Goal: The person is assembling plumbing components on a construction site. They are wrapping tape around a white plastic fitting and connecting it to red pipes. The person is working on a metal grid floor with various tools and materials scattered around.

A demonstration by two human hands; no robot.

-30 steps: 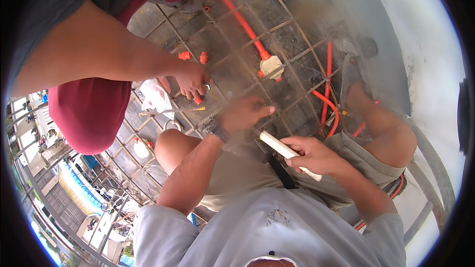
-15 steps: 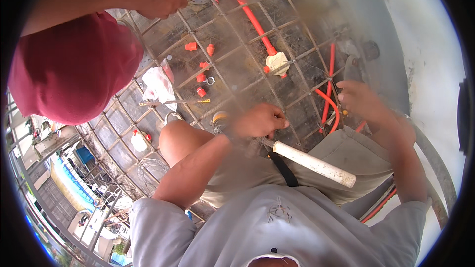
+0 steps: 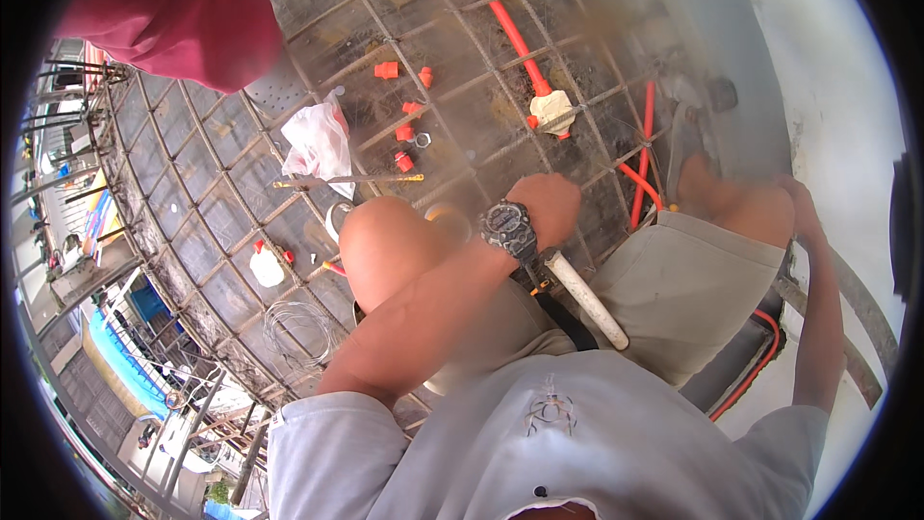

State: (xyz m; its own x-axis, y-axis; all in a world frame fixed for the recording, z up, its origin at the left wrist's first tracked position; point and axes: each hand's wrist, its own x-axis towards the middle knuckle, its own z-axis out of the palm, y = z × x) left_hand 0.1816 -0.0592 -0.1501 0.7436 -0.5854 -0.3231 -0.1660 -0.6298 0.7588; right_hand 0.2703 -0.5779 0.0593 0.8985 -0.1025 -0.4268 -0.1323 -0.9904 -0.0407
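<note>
My left hand (image 3: 546, 210), with a dark watch (image 3: 508, 229) at its wrist, is closed over the rebar grid (image 3: 452, 120) in front of my lap. Its fingers curl under and away, so what they hold, if anything, is hidden. Just below it a tool with a white tube-like handle (image 3: 589, 303) lies over my shorts; whether the hand touches it is unclear. At the outer side of my bent right knee, beside the white wall, is my right hand (image 3: 797, 200); its fingers are mostly hidden. Beyond my left hand, an orange conduit (image 3: 499, 14) runs into a cream-wrapped box (image 3: 551, 114).
Several orange fittings (image 3: 403, 134) and a metal ring nut (image 3: 422, 141) lie between the bars. Nearby are a white plastic bag (image 3: 318, 144), a thin yellow-ended strip (image 3: 351, 180), and a wire coil (image 3: 298, 335). A co-worker's maroon-clothed leg (image 3: 183, 19) stands at upper left.
My left hand has shifted right and turned its back upward. My right hand has moved outward to the knee. The white handle has swung steeper; the co-worker's arm has left view.
</note>
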